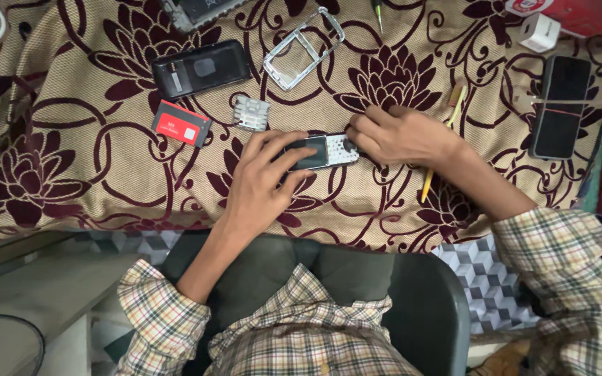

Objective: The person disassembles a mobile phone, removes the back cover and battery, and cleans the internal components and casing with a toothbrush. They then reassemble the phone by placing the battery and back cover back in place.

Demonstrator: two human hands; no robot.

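Note:
A small opened keypad phone (pixel 329 150) lies on the patterned cloth (pixel 71 111) in the middle. My left hand (pixel 263 181) grips its screen end, fingers wrapped over the dark display. My right hand (pixel 402 136) presses on the keypad end with closed fingers. A yellow-handled tool (pixel 428 184) lies partly hidden under my right wrist. A loose grey keypad piece (pixel 252 113) rests just above my left hand.
A dark phone back cover (pixel 200 68) and a clear plastic frame (pixel 302 49) lie farther up. A red card (pixel 182 124) sits at left. A black smartphone (pixel 560 106) and a white charger block (pixel 539 32) are at right.

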